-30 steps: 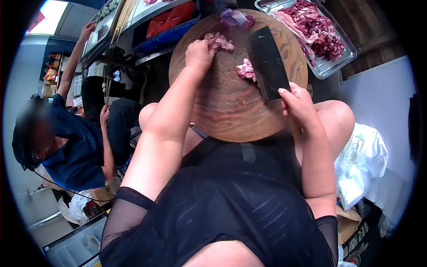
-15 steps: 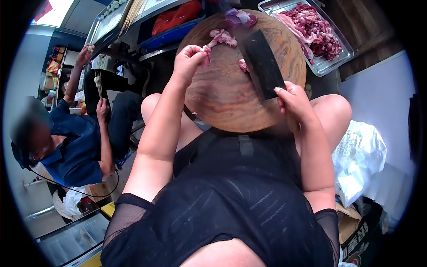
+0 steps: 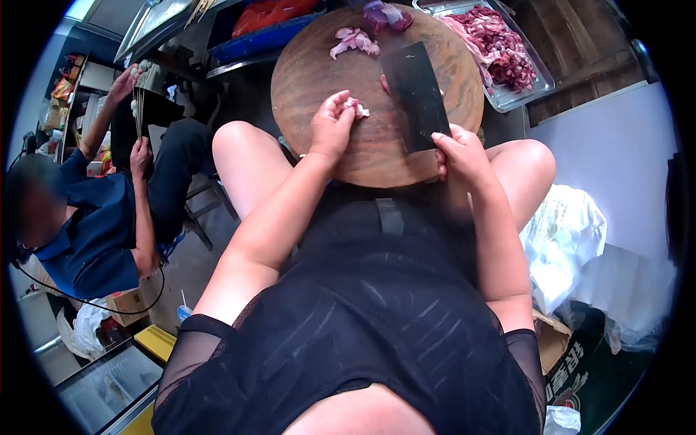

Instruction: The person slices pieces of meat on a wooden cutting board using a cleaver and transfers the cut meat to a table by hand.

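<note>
A round wooden chopping block (image 3: 312, 65) stands before my knees. My left hand (image 3: 335, 129) pinches a small pale-pink scrap of meat (image 3: 357, 108) over the block's left part. In my right hand (image 3: 464, 158) is the handle of a wide dark cleaver (image 3: 415, 98), its blade over the right half of the block. A bit of red meat shows at the blade's left edge, mostly hidden by it. Farther back on the block lie a pale-pink meat piece (image 3: 354, 42) and a darker purplish-red chunk (image 3: 388, 16).
A metal tray (image 3: 542, 81) of cut red meat sits beyond the block at right. Back left is a blue bin (image 3: 246, 48) with something red inside. At left a seated co-worker (image 3: 87, 246) holds skewers (image 3: 138, 114). A white plastic bag (image 3: 562, 243) lies at right.
My left hand has moved away from the larger pale piece at the back and toward the block's middle, with a small scrap in its fingers. The view has shifted; my right hand still holds the cleaver.
</note>
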